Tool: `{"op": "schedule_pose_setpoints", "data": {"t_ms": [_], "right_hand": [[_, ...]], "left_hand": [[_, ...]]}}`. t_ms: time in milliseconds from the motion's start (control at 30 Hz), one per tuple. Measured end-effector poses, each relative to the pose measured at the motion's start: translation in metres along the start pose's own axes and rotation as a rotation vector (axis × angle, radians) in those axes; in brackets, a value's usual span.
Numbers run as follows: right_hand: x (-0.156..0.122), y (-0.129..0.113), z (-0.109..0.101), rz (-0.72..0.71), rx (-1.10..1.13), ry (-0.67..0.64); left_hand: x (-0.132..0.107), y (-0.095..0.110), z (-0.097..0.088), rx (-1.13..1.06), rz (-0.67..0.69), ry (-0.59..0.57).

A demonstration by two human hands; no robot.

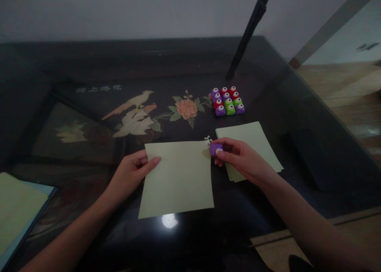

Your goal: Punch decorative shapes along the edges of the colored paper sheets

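Note:
My left hand [133, 169] pinches the left edge of a pale yellow-green sheet of paper [178, 181], thumb on top and fingers beneath. At the sheet's upper right corner, my right hand [238, 157] grips a small purple paper punch [216, 149], its thumb on the white button. The punch meets the paper's right edge; how far the paper reaches into it is hidden. Tiny pale paper bits [207, 138] lie by that corner. Partly under my right hand rests a stack of similar sheets [250, 135].
Several red, purple and green punches [228, 101] stand in a block behind the stack. A dark stick-like stand [247, 38] rises behind them. More paper [20, 212] lies at the far left. The glossy dark table [184, 129] has a bird and flower picture.

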State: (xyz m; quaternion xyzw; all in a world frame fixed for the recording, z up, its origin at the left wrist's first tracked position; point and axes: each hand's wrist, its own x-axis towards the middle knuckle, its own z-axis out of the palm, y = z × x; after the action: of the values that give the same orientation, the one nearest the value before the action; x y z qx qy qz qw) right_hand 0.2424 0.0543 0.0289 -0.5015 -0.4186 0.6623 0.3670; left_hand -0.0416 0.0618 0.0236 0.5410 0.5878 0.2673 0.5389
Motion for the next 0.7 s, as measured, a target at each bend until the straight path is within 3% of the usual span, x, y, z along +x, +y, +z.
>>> {"op": "schedule_pose_setpoints", "data": {"t_ms": [700], "right_hand": [[-0.0001,0.0012,-0.0011,-0.013,0.003,-0.004]], "left_hand": [[-0.0007,0.0019,0.0007,-0.055,-0.033,-0.001]]}}
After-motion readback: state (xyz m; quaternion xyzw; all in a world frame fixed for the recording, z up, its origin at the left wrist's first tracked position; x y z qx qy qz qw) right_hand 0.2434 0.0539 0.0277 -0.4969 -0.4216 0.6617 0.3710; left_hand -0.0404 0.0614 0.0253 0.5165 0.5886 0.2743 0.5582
